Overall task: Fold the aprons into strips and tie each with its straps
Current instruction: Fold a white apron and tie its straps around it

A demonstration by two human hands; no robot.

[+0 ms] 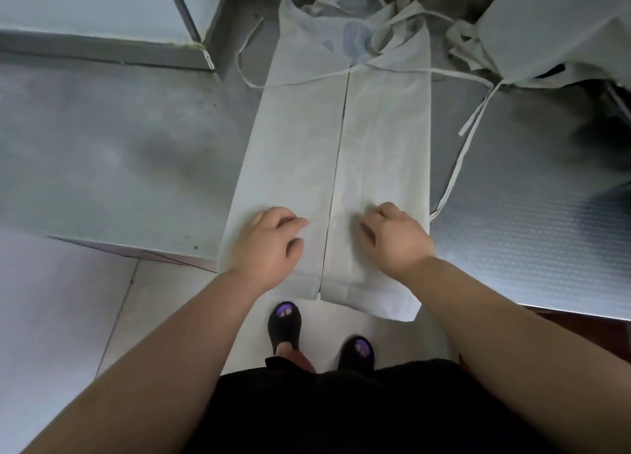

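The left hand (269,245) and the right hand (392,238) lie knuckles up on the near end of the apron (341,139), one on each folded-in flap. Their fingers are curled down onto the cloth, but motion blur hides whether either pinches the fabric or only presses it. The apron lies lengthwise on the metal table (119,146), its two sides folded to meet along a centre line, and its near hem hangs past the table edge. A left strap (246,74) loops beside it, and a right strap (454,166) trails across the table. At the far end a bluish shape (355,40) shows through the cloth, too vague to name. A heap of pale aprons (546,33) is cut off at the upper right corner.
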